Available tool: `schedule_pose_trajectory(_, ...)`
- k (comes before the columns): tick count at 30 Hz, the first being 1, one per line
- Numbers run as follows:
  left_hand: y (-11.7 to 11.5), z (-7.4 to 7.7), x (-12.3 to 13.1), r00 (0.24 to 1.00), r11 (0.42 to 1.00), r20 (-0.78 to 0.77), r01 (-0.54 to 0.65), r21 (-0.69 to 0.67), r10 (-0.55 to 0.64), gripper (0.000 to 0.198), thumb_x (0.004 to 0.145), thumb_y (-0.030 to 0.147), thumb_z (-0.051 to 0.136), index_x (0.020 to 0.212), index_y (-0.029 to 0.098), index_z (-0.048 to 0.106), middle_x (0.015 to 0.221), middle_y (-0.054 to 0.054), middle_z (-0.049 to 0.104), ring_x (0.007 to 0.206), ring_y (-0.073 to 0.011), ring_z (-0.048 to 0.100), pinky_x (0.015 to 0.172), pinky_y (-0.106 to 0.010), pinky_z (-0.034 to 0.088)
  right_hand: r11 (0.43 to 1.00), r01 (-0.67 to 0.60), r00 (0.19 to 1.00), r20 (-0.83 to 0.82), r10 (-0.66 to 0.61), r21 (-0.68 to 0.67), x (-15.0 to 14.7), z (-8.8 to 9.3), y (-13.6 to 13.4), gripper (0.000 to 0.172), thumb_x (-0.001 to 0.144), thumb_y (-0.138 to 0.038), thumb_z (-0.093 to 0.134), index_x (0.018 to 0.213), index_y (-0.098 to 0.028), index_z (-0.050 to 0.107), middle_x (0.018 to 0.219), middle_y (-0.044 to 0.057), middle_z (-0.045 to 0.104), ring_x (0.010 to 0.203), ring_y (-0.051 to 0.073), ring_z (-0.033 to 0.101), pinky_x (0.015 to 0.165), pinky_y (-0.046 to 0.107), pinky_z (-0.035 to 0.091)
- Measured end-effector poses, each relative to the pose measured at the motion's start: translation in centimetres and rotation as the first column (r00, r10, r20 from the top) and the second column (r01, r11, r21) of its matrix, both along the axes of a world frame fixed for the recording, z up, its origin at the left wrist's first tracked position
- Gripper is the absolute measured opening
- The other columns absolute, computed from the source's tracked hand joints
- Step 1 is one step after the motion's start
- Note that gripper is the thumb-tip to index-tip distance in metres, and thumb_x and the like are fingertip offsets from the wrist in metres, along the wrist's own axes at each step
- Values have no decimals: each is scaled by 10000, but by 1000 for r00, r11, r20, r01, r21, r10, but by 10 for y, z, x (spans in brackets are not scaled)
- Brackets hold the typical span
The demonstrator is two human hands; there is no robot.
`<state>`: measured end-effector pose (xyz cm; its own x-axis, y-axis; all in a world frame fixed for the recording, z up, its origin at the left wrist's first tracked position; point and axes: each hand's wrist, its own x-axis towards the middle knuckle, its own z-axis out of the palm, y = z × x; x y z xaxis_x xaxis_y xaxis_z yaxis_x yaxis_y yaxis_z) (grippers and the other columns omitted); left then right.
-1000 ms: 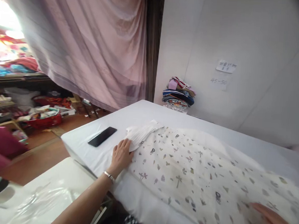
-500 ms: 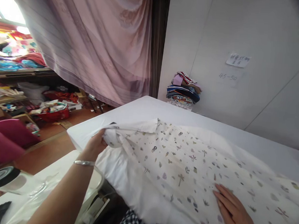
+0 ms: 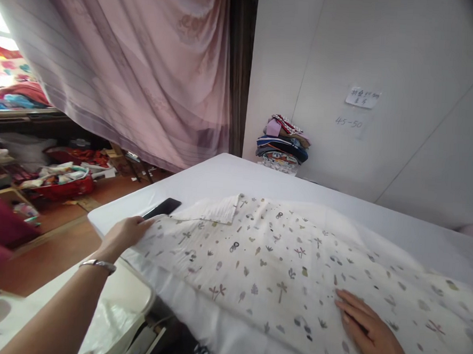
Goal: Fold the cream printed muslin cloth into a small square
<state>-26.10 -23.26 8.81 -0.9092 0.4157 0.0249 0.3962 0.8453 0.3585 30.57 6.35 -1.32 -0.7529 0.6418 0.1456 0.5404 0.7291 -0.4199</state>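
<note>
A white cloth (image 3: 255,263) printed with small palm trees, leaves and dots lies spread over the white table. My left hand (image 3: 126,233), with a bracelet at the wrist, is closed on the cloth's left edge; its fingertips are partly hidden. Just beyond those fingers lies a black phone (image 3: 163,208), its near end beside the hand. At the far left the cloth's edge is turned back, showing a plain white strip (image 3: 222,208). My right hand (image 3: 371,329) rests flat on the printed side, fingers stretched out and pointing left.
Bare tabletop (image 3: 212,176) shows behind the cloth. Folded fabrics (image 3: 283,145) are stacked against the grey wall. A pink curtain (image 3: 154,76) hangs at the back left, with a red basket (image 3: 65,182) on the floor. A lower white surface (image 3: 112,297) stands beside my left arm.
My left hand has moved left and nearer, drawing the bunched cloth edge out flat. More of the phone now shows. My right hand stays flat in nearly the same place.
</note>
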Motion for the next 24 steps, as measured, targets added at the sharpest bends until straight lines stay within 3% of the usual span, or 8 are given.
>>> schedule_pose_trajectory(2,10,4,8,997,987,-76,-46,-154,35,427,753,571,421,774,206,643,726,-59,648,700,-270,601,545,-312,419,995,54,998,-30,-56,-84,-4,10,11,364,856,-431,430,1101,-286,655,1267,24,535,1122,250,533,857,355,526)
schedule_pose_trajectory(5,45,11,22,971,985,-211,79,-151,-111,458,820,532,329,962,198,609,959,-95,645,862,-278,595,665,-341,442,982,155,984,-75,-164,-112,-21,25,34,397,839,-456,430,1117,-275,646,1297,28,509,1160,263,498,762,297,559)
schedule_pose_trajectory(8,101,10,35,914,946,-245,318,-61,-323,451,828,498,370,1086,183,564,1127,-90,597,974,-240,573,817,-324,434,978,199,977,-65,-203,-61,-53,35,62,399,824,-447,423,1104,-273,647,1315,20,492,1197,268,459,759,289,553)
schedule_pose_trajectory(11,165,2,45,839,867,-243,498,-21,-488,484,824,498,403,1159,172,528,1222,-84,553,1081,-221,528,933,-307,383,975,213,977,-22,-212,67,-91,35,90,398,816,-369,417,1135,-240,618,1319,43,485,1204,260,450,866,332,503)
schedule_pose_trajectory(14,221,-9,52,820,841,-196,536,-65,-538,578,793,540,433,1229,162,476,1293,-110,498,1183,-252,453,981,-361,342,953,243,963,73,-259,182,-120,32,111,425,809,-321,426,1185,-186,572,1270,99,522,1182,285,462,959,410,413)
schedule_pose_trajectory(16,246,-15,54,849,857,-121,504,-110,-514,607,753,543,482,1223,159,482,1251,-134,529,1147,-283,484,936,-394,376,938,274,941,144,-307,211,-131,31,120,452,809,-326,440,1212,-150,542,1215,137,553,1127,315,493,918,440,417)
schedule_pose_trajectory(20,264,-18,58,859,864,-103,492,-107,-502,371,762,327,480,1074,151,576,1066,-130,626,979,-262,579,820,-348,439,923,296,927,158,-340,246,-131,32,125,352,813,-302,437,1066,-137,618,978,145,629,924,298,569,771,391,447)
schedule_pose_trajectory(24,236,-9,72,773,807,-302,590,18,-558,269,810,252,398,988,160,577,1013,-105,616,991,-216,547,885,-328,408,945,164,986,-5,-169,283,-104,34,112,257,835,-277,404,876,-179,638,859,95,623,855,241,569,757,358,438)
